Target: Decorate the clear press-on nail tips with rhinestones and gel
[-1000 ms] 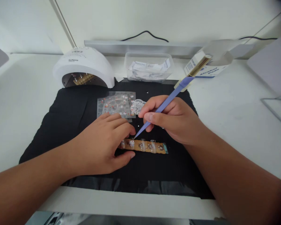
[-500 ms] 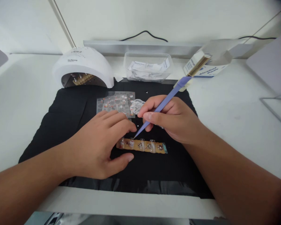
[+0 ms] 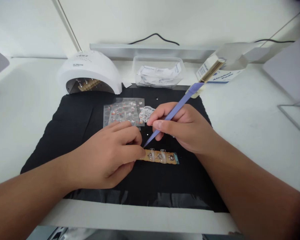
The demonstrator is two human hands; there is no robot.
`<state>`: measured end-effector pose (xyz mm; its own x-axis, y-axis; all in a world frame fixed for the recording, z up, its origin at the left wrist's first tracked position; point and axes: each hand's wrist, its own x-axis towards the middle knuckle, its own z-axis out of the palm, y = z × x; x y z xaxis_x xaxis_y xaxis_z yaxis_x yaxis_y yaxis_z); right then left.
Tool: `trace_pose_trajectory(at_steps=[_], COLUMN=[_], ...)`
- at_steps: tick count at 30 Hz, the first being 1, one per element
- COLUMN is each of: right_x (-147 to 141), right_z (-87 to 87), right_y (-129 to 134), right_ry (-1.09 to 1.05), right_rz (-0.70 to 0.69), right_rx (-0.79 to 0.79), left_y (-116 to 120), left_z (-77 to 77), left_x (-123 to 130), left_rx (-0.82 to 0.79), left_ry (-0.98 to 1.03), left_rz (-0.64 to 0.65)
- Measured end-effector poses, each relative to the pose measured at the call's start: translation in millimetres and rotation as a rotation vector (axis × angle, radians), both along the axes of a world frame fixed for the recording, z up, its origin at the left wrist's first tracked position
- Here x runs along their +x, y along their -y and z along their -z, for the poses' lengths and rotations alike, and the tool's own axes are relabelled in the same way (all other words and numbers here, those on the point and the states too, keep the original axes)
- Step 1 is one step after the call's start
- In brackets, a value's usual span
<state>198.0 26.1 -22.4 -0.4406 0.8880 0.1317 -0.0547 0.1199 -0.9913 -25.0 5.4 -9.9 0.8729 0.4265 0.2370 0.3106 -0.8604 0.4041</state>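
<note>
A gold strip with clear nail tips and small metal studs on it lies on the black mat. My left hand covers the strip's left end, its fingers closed there; what they pinch is hidden. Between the thumb and fingers of my right hand is a slim purple tool, its fine point slanting down to my left fingertips. Behind my hands, clear sticker sheets overlap beside a white lettered sticker piece.
At the back left stands a white domed lamp with another strip inside. A clear plastic box of white packets is at the back centre. An opened carton stands at the back right, behind the purple tool's gold upper end.
My left thumb and fingers have closed over the left end of the strip, hiding the nail tips there. My right hand and the purple tool have hardly moved.
</note>
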Motion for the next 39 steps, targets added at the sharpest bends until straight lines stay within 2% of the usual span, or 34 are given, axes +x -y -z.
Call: trace_pose_trajectory(at_steps=[7, 18, 25, 35, 39], right_x=[0.8, 4.7, 6.6, 8.8, 9.8], right_z=[-2.2, -1.7, -2.2, -1.4, -1.2], right_y=[-0.5, -5.5, -9.0, -12.2, -13.4], right_ry=[-0.014, -0.142, -0.210, -0.226, -0.263], right_rz=[0.028, 0.232, 0.367, 0.392, 0.388], right_rx=[-0.020, -0.024, 0.006, 0.019, -0.002], left_y=[0.3, 0.8, -1.3, -0.6, 0.7], left_z=[1.3, -0.8, 2.3, 0.7, -1.3], left_x=[0.1, 5.3, 7.9, 7.7, 7.4], left_rx=[-0.051, -0.165, -0.174, -0.147, -0.175], left_ry=[0.007, 0.109, 0.039, -0.017, 0.065], left_rz=[-0.034, -0.093, -0.133, -0.139, -0.129])
